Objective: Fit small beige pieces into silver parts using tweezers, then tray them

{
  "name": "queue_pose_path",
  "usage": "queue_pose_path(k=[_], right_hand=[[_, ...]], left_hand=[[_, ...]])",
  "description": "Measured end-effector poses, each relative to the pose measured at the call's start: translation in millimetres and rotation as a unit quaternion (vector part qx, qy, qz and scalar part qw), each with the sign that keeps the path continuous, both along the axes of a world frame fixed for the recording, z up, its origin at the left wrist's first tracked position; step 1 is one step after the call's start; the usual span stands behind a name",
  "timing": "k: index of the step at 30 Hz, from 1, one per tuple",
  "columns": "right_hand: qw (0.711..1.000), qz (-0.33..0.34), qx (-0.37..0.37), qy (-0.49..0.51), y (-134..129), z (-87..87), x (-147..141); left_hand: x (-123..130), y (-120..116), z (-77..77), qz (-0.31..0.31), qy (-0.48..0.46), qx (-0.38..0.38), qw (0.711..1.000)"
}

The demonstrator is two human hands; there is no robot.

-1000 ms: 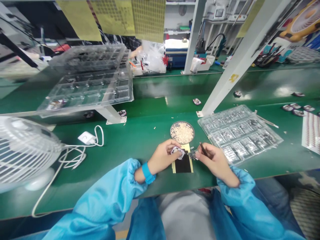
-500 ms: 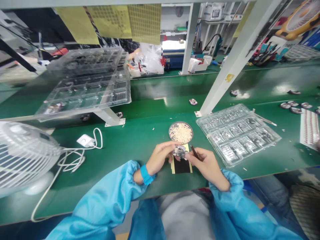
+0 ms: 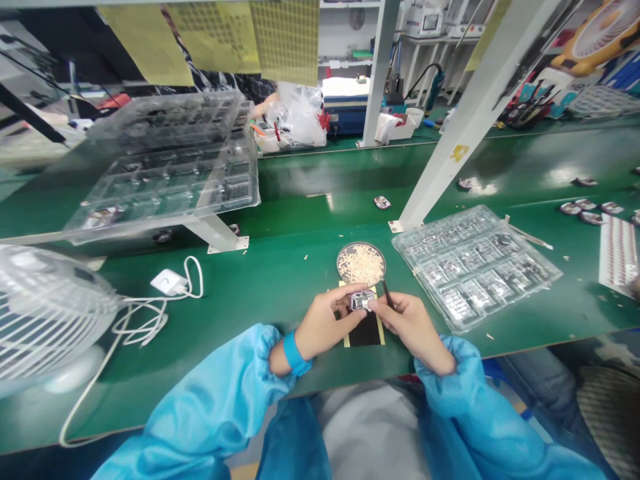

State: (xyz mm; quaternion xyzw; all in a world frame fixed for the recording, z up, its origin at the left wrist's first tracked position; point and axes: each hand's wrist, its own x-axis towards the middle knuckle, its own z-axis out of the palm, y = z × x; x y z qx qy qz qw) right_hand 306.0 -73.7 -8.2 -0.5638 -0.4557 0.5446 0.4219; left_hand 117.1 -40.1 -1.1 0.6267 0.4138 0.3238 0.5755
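A small silvery device (image 3: 361,300) with a dark rim is gripped between the thumb and fingers of my left hand (image 3: 325,321). My right hand (image 3: 411,325) holds a thin dark tool (image 3: 387,293), and its fingertips touch the device's right side. Beneath the hands lies a black pad (image 3: 364,335) with yellow edges on the green table (image 3: 260,287). Just beyond them is a round dish (image 3: 339,272) of small pale pieces.
Clear plastic trays with parts (image 3: 477,267) lie at right, and more trays (image 3: 170,167) sit on a raised shelf at left. A white fan (image 3: 50,307) with cable stands at left. A slanted post (image 3: 450,147) rises at right.
My left thumb has come over the front of the device, which looks turned. The dark tool in my right hand stands more upright. The view has shifted slightly.
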Motion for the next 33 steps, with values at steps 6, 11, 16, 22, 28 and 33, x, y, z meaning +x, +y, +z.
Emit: queue_pose_path(k=[6,11,16,22,28,33], right_hand=[[1.0,0.005,-0.005,0.018,0.4,-0.7,0.1],[1.0,0.004,-0.002,0.006,1.5,1.6,0.4],[1.0,0.008,0.014,0.0,1.8,3.0,-1.6],[0.995,-0.043,0.081,-0.04,2.5,4.1,-8.6],[0.996,-0.01,0.063,0.063,6.4,6.0,-18.2],[0.996,0.013,0.082,0.027,10.7,7.5,-22.2]], left_hand=[[-1.6,0.9,-2.1,0.009,0.028,0.047,0.998],[-1.5,1.0,-2.9,0.001,0.018,0.015,1.0],[-1.9,0.9,-1.2,0.016,0.036,0.074,0.996],[-2.8,2.6,-3.1,0.022,-0.092,-0.074,0.993],[2.1,3.3,-0.1,0.017,-0.196,-0.106,0.975],[3.9,-1.1,2.5,0.037,-0.155,-0.02,0.987]])
